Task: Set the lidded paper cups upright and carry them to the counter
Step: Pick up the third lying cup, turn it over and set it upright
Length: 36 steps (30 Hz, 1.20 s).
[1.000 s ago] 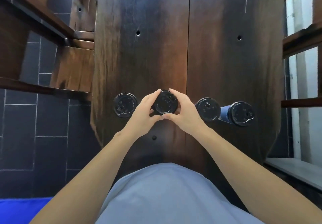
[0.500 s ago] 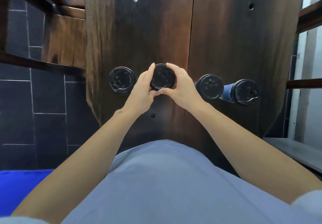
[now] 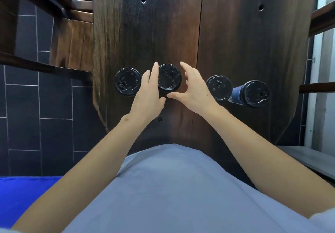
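Four lidded paper cups stand in a row across the dark wooden worktop (image 3: 235, 42), all seen from above by their black lids. Take the second cup (image 3: 169, 77) as the marker. The first cup (image 3: 127, 81) stands just to its left, close to the worktop's left edge. The third cup (image 3: 219, 87) stands to its right, and the fourth cup (image 3: 254, 93) just beyond that one, near the worktop's right edge, with a strip of its blue side showing; the two look to be touching or nearly so.

The person's left hand (image 3: 148, 95) sits on the left side of the second cup, fingers straight and spread, its grip apart and clamped on nothing. The right hand (image 3: 194, 91) is on the cup's right side, fingers curved and open, thumb reaching in below the lid toward the left thumb. Whether any fingertip touches the lid I cannot tell. Past the first cup, off the worktop, lies a dark tiled floor (image 3: 54, 105).
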Each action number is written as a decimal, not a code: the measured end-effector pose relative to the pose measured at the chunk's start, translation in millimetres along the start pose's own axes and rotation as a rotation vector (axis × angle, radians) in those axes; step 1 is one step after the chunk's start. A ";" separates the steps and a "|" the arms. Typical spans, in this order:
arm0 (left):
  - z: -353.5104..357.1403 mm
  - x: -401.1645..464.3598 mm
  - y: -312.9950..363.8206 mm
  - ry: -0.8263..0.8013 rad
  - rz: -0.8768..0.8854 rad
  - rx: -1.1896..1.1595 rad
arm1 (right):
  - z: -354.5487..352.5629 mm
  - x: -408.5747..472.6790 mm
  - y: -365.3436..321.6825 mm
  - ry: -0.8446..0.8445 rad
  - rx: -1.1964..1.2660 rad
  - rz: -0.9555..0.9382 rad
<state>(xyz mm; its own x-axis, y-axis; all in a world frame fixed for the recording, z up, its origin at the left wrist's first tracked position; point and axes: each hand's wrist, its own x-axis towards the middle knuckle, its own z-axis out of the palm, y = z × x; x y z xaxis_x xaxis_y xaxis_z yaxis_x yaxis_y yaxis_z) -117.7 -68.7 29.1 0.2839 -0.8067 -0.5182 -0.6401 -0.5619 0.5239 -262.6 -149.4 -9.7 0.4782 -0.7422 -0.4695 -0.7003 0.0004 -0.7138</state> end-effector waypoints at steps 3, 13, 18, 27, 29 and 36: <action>-8.5 -22.1 14.9 0.072 0.049 0.119 | -21.2 -22.2 4.8 0.092 -0.052 -0.041; 53.3 -16.9 68.5 0.053 0.335 -0.180 | -80.5 -68.4 50.1 0.267 -0.119 0.102; 79.9 9.5 82.0 -0.132 0.151 -0.210 | -87.6 -64.0 62.0 0.114 -0.068 0.165; 92.5 38.5 67.8 -0.227 0.168 -0.183 | -90.3 -41.4 71.2 0.002 -0.063 0.102; 91.5 39.3 65.8 -0.191 0.190 -0.194 | -88.0 -37.5 73.4 0.000 -0.061 0.091; 81.8 33.8 57.4 -0.026 0.227 -0.218 | -75.6 -20.3 69.9 0.021 -0.022 -0.019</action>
<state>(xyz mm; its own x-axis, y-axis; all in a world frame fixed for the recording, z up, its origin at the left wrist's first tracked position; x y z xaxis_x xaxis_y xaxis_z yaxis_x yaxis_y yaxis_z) -203.2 -113.2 -13.7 0.1315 -0.9126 -0.3870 -0.5164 -0.3963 0.7591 -361.3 -184.9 -10.8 0.4803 -0.7558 -0.4452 -0.7031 -0.0283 -0.7105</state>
